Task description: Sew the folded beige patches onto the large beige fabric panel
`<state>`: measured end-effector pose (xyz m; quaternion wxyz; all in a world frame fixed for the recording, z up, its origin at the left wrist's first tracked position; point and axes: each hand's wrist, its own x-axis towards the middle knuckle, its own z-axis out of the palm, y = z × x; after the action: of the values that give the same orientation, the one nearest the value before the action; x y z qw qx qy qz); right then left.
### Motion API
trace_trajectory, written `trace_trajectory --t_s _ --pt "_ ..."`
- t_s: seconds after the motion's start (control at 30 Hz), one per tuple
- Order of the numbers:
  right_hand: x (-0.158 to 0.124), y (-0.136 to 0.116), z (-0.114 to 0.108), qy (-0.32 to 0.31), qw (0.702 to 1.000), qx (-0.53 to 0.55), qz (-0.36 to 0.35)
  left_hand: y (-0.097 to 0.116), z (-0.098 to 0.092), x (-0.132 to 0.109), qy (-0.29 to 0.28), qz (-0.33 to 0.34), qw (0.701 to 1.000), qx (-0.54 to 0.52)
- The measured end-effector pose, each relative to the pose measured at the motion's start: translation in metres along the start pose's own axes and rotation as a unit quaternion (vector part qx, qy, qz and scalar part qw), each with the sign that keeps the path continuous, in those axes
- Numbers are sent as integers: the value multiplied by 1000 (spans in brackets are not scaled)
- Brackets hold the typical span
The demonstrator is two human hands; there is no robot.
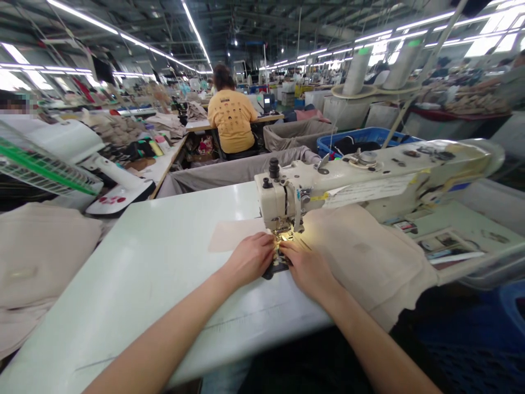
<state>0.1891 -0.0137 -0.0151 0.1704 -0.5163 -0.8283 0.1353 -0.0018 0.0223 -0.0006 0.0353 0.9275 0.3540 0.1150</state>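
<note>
Both hands work close to the needle of a cream sewing machine point(283, 197), whose small lamp lights the spot. My left hand point(251, 257) is closed, its curled fingertips at the edge of a beige fabric piece just left of the presser foot. My right hand point(309, 271) has its fingers drawn together on the fabric, right of the foot. A large beige fabric panel point(365, 246) spreads under the machine arm and hangs over the table's front edge. A smaller beige flap point(232, 232) lies flat behind my left hand. The fingertips' exact grip is partly hidden.
The pale green sewing table point(164, 262) extends left. Beige fabric point(41, 251) is piled at far left, near a white fan point(61, 148). Thread cones point(356, 71) stand behind the machine, by a blue basket point(348, 137). A person in a yellow shirt point(232, 120) sits ahead.
</note>
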Motion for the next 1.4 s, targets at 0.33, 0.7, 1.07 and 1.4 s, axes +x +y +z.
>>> trace_trajectory --t_s 0.33,0.7,1.07,1.4 --pt "-28 -7 18 56 998 -11 9 -5 13 -11 31 -19 999 2" --pt "-28 -3 25 71 997 -15 5 -10 15 -11 33 -16 999 6" --pt "-31 -4 17 77 997 28 10 24 0 -21 -8 -70 997 31" --pt "-61 1 22 94 994 21 -55 51 11 -41 14 -19 999 31"
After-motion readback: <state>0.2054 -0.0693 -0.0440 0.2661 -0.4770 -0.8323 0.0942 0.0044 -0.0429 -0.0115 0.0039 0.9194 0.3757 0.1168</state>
